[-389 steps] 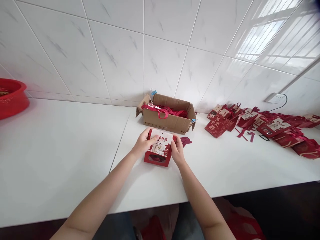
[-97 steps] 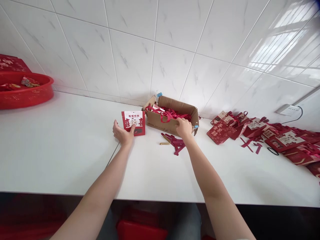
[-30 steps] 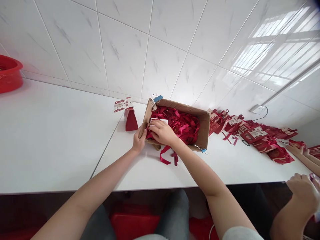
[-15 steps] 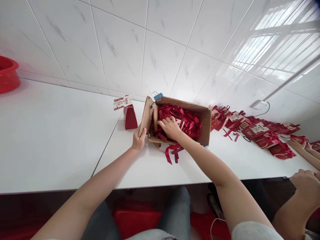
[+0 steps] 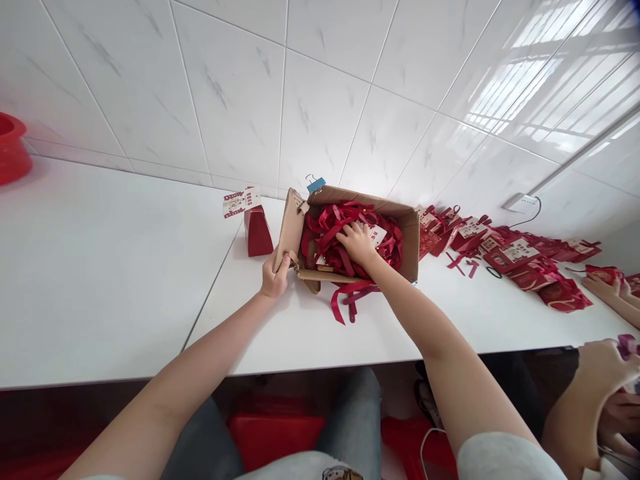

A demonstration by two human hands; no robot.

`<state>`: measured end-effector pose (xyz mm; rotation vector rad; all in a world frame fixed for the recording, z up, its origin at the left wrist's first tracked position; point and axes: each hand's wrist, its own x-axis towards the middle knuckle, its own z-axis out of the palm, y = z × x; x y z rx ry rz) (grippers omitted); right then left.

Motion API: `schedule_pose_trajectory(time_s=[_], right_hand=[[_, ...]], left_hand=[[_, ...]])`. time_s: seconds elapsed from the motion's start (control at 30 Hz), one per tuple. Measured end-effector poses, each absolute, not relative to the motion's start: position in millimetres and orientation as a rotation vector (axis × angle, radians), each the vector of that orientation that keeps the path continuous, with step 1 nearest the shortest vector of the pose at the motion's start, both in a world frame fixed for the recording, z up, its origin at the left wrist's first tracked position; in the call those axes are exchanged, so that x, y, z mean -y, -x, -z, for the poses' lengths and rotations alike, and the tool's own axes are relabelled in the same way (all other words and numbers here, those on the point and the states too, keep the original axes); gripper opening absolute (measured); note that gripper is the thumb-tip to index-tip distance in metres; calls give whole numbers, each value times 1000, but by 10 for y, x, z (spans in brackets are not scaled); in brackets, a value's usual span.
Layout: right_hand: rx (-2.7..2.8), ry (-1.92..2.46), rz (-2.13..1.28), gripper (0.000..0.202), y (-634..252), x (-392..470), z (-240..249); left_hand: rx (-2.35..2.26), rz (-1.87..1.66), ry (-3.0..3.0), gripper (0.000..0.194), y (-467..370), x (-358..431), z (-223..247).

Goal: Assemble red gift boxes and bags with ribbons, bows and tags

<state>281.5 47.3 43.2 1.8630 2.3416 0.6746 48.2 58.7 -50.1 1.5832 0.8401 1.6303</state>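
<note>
A brown cardboard box (image 5: pixel 411 250) stands on the white table, full of tangled dark red ribbons (image 5: pixel 393 257) with white printed tags (image 5: pixel 377 234) among them. My left hand (image 5: pixel 275 275) grips the box's left end flap, thumb in front. Inside the box, my right hand (image 5: pixel 357 243) rests on the ribbons with its fingers spread; some fingertips are hidden in the pile. A few ribbon ends (image 5: pixel 340 310) hang over the box's near side onto the table. Left of the box stands a small dark red gift box (image 5: pixel 259 233) with a printed card on top.
A blue binder clip (image 5: pixel 316 185) sits on the box's back left corner. Several red gift boxes (image 5: pixel 517 260) line the table to the right. Another person's hands (image 5: pixel 603 367) are at the far right. A red basin (image 5: pixel 13 150) is at the far left, near the tiled wall.
My right hand has moved right, from the left part of the box to its middle, over the ribbons. My left hand keeps its grip on the flap.
</note>
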Motion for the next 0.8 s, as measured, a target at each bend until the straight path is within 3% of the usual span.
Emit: schedule_pose_trajectory(time_s=[0.23, 0.43, 0.6, 0.8], right_hand=[[-2269, -2064, -762, 37, -3020, -549, -565], [-2365, -1898, -789, 38, -3014, -513, -543], [-2505, -1462, -362, 42, -2933, -475, -509], [-2479, -1626, 31, 38, -2770, -479, -522]], left_hand=[[-844, -1624, -1590, 36, -482, -591, 499], [-844, -1617, -1580, 35, -484, -588, 484], [-854, -1597, -1573, 34, -489, -593, 487], [-859, -1603, -1582, 36, -484, -604, 505]])
